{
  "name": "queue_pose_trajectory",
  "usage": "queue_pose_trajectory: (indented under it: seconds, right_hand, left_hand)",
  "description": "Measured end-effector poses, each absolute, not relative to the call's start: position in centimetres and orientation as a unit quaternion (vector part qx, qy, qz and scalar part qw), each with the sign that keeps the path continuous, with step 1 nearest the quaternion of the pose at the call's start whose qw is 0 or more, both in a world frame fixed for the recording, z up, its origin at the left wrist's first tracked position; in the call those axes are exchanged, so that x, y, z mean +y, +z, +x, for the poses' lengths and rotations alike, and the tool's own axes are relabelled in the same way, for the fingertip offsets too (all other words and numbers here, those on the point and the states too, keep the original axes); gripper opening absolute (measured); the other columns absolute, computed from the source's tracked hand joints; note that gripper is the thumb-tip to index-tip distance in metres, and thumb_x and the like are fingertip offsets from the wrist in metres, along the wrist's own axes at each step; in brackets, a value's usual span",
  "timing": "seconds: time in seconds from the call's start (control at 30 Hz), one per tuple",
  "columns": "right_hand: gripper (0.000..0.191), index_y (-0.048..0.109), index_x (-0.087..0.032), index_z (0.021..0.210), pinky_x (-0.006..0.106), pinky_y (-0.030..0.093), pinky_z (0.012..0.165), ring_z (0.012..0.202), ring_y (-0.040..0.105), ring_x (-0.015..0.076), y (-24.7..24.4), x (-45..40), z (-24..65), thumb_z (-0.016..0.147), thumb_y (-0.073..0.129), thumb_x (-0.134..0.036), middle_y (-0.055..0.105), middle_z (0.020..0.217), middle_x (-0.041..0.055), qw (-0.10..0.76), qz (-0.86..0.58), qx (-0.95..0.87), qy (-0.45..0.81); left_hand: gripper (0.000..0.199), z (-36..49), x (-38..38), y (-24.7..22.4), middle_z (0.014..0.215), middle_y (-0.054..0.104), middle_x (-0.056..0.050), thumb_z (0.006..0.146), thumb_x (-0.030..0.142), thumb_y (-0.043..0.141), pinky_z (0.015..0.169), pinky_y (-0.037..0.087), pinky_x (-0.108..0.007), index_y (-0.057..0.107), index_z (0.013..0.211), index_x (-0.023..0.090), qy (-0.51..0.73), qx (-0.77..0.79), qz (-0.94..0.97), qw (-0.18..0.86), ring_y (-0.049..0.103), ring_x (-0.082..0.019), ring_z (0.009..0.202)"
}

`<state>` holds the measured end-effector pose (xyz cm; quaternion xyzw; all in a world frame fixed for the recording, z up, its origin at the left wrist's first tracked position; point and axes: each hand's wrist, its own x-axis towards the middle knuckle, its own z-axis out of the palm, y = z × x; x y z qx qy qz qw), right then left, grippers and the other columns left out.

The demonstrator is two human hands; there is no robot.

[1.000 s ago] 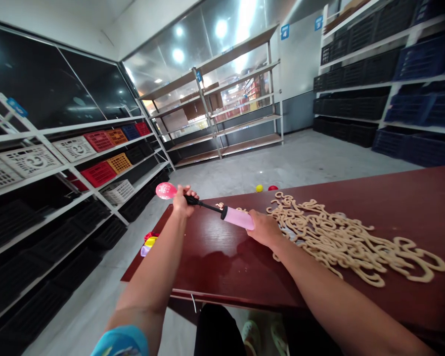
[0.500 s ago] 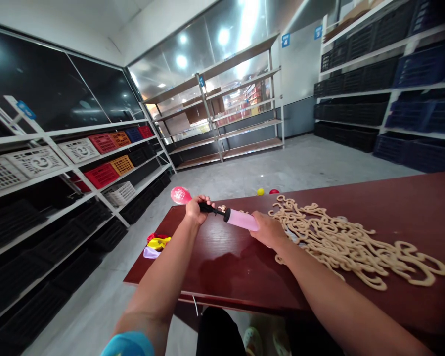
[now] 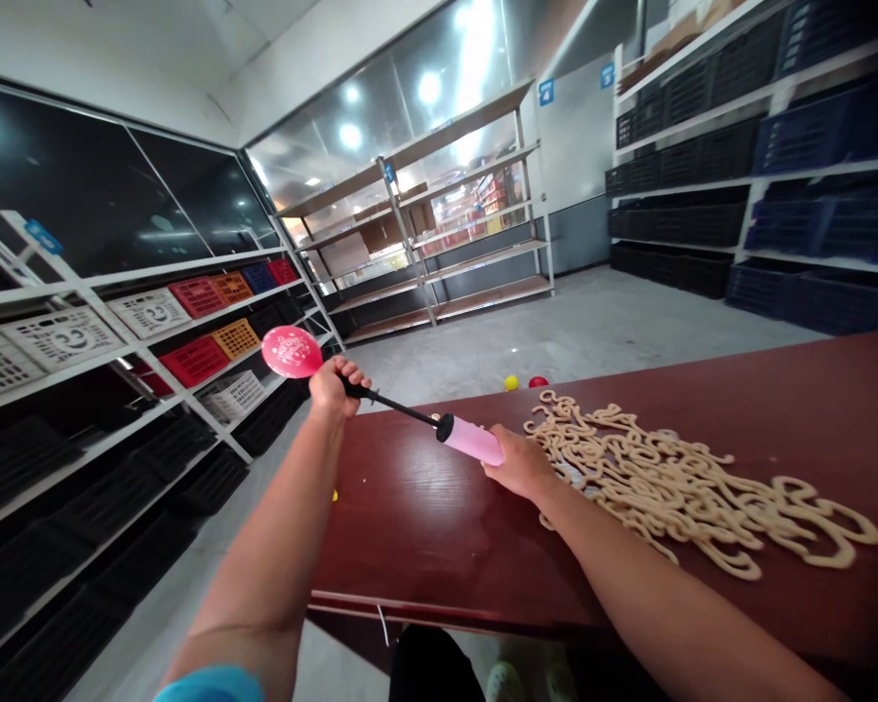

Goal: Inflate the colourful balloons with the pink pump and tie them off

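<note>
My left hand (image 3: 339,386) is closed around the black handle end of a hand pump, with a red printed balloon (image 3: 291,352) swelling out just beyond it. A long black rod shows between that hand and the pump's pink barrel (image 3: 474,441). My right hand (image 3: 521,462) grips the barrel's other end. The pump is held over the dark red table (image 3: 410,526). Right of my right hand lies a wide pile of beige curled, hook-like pieces (image 3: 651,478). A bit of yellow (image 3: 335,495) shows beside my left forearm.
On the floor past the table are a yellow ball-like item (image 3: 510,382) and a red one (image 3: 538,382). Shelves with coloured crates (image 3: 199,360) stand left, a metal rack (image 3: 492,296) ahead, and shelves of dark crates (image 3: 812,222) right.
My left hand has moved left and slightly up, drawing out the pump's rod. The red balloon looks larger. My left forearm now covers most of the limp balloons at the table's left.
</note>
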<state>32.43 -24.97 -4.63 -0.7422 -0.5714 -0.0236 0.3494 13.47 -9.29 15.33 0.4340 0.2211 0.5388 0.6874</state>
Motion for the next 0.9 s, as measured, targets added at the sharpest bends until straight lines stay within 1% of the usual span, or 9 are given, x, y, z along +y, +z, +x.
queue_pose_trajectory:
  seconds: [0.1, 0.27, 0.4, 0.53, 0.63, 0.73, 0.83, 0.9]
  right_hand:
    - [0.03, 0.051, -0.02, 0.093, 0.028, 0.033, 0.058, 0.072, 0.058, 0.0195, -4.7, -25.1, 32.5, 0.066, 0.058, -0.029, 0.062, 0.084, 0.0045, 0.332, -0.757, -0.563, -0.02]
    - [0.033, 0.049, -0.021, 0.096, 0.027, 0.032, 0.061, 0.075, 0.058, 0.0197, -4.5, -25.3, 32.4, 0.067, 0.059, -0.031, 0.063, 0.089, 0.0051, 0.321, -0.762, -0.562, -0.014]
    - [0.034, 0.049, -0.021, 0.098, 0.027, 0.033, 0.063, 0.078, 0.058, 0.0199, -4.1, -25.5, 32.3, 0.067, 0.06, -0.032, 0.063, 0.09, 0.0047, 0.311, -0.765, -0.564, 0.0]
    - [0.04, 0.048, -0.022, 0.105, 0.026, 0.034, 0.066, 0.084, 0.058, 0.0193, -3.6, -25.7, 32.2, 0.068, 0.059, -0.031, 0.062, 0.095, 0.0041, 0.335, -0.751, -0.569, 0.008]
    - [0.04, 0.049, -0.024, 0.105, 0.025, 0.034, 0.065, 0.084, 0.058, 0.0191, -3.5, -25.7, 32.3, 0.066, 0.059, -0.029, 0.062, 0.095, 0.0034, 0.35, -0.744, -0.569, 0.027]
    - [0.041, 0.048, -0.024, 0.106, 0.027, 0.036, 0.065, 0.083, 0.058, 0.0196, -3.6, -25.5, 32.4, 0.066, 0.057, -0.026, 0.062, 0.095, 0.0036, 0.377, -0.726, -0.576, 0.018]
    - [0.036, 0.05, -0.023, 0.101, 0.028, 0.036, 0.062, 0.079, 0.058, 0.0202, -3.8, -25.2, 32.4, 0.066, 0.057, -0.026, 0.062, 0.09, 0.0042, 0.381, -0.726, -0.573, 0.008]
    - [0.033, 0.05, -0.022, 0.098, 0.028, 0.035, 0.06, 0.077, 0.058, 0.0199, -4.0, -25.1, 32.4, 0.066, 0.057, -0.025, 0.062, 0.087, 0.0045, 0.37, -0.735, -0.568, 0.011]
  left_hand:
    - [0.018, 15.9, -10.4, 12.7, 0.048, 0.018, 0.006, 0.062, 0.007, 0.036, 0.039, 0.028, -0.023, 0.024, 0.057, 0.019, 0.533, 0.233, 0.414, 0.7, 0.025, -0.008, 0.034]
    - [0.018, 19.6, -13.0, 8.3, 0.047, 0.019, 0.006, 0.063, 0.009, 0.038, 0.039, 0.028, -0.024, 0.025, 0.058, 0.02, 0.512, 0.245, 0.389, 0.726, 0.026, -0.008, 0.035]
    - [0.015, 20.7, -14.2, 6.7, 0.048, 0.021, 0.006, 0.063, 0.011, 0.038, 0.04, 0.03, -0.025, 0.027, 0.058, 0.02, 0.518, 0.251, 0.377, 0.725, 0.027, -0.009, 0.035]
    - [0.017, 19.3, -13.5, 8.5, 0.047, 0.019, 0.006, 0.063, 0.01, 0.038, 0.039, 0.029, -0.025, 0.025, 0.058, 0.02, 0.523, 0.247, 0.391, 0.716, 0.027, -0.009, 0.035]
    - [0.018, 17.0, -12.1, 11.9, 0.047, 0.018, 0.007, 0.063, 0.008, 0.038, 0.039, 0.028, -0.023, 0.025, 0.058, 0.019, 0.539, 0.24, 0.399, 0.702, 0.025, -0.008, 0.034]
    - [0.018, 14.8, -10.5, 15.4, 0.047, 0.018, 0.006, 0.062, 0.006, 0.036, 0.039, 0.027, -0.023, 0.025, 0.058, 0.019, 0.539, 0.241, 0.418, 0.691, 0.025, -0.007, 0.034]
    - [0.018, 13.7, -9.6, 17.5, 0.048, 0.019, 0.006, 0.062, 0.004, 0.036, 0.038, 0.027, -0.023, 0.025, 0.058, 0.019, 0.551, 0.229, 0.433, 0.675, 0.025, -0.007, 0.034]
    - [0.018, 14.0, -9.5, 17.3, 0.048, 0.019, 0.006, 0.063, 0.005, 0.036, 0.038, 0.026, -0.023, 0.025, 0.058, 0.019, 0.559, 0.222, 0.436, 0.669, 0.025, -0.007, 0.034]
